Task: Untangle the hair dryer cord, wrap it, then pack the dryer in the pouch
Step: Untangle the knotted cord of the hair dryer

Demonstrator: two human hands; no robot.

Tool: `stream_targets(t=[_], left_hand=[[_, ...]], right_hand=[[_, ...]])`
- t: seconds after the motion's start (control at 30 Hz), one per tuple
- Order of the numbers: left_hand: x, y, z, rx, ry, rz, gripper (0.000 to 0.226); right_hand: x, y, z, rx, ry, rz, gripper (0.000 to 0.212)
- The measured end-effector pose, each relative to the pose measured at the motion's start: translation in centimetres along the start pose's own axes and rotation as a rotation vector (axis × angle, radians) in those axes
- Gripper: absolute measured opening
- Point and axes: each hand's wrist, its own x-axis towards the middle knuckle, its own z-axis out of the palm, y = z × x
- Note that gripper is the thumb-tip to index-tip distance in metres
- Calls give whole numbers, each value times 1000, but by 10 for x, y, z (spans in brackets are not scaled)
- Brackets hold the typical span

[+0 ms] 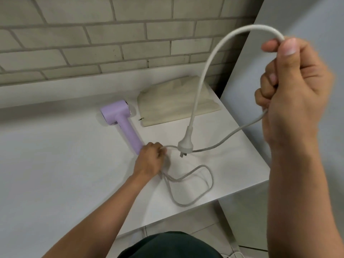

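hair dryer (121, 123): purple, lies on its side on the white surface (55, 164), a bit left of the middle of the frame; head toward the upper left, handle runs down to the lower right.
left hand (151, 159): low in the middle of the frame, right at the end of the dryer handle; fingers curled tight round the cord there, knuckles up.
right hand (294, 90): held up high on the right side of the frame, well above the surface; closed in a fist round the cord, thumb on top.
cord (206, 71): grey; comes out of the top of the right hand, bends in a tall arch at the upper right, then drops down to the plug; another part runs from under the right hand down and left to the left hand.
plug (185, 144): white, hangs at the end of the cord in the middle of the frame, pins down; cannot tell if the pins touch the surface.
loop (211, 180): more cord, lies loose on the surface just below and right of the left hand, near the front edge.
pouch (173, 107): beige cloth, lies flat on the surface above the middle, just right of the dryer head, not touching it; small zip pull (141, 119) at its lower left corner.
wall (93, 34): grey bricks across the top of the frame.
dark clothes (167, 246): at the bottom edge, in the middle.
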Motion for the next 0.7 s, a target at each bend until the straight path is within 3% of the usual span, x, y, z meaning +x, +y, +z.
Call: stream_targets(t=[0.13,0.27,0.43,0.7], left_hand=[[5,7,-45,-538,42,-291,31],[3,10,-94,-780,35,-414,25],[-3,5,-144,-922,-30,-380,21],[-15,25,-168,-668,-35,-95,29]], right_hand=[[5,27,-24,-5,63,138,27],[2,66,-40,70,108,307,28],[-6,118,-51,179,204,508,26],[-27,202,-66,83,354,777,24]])
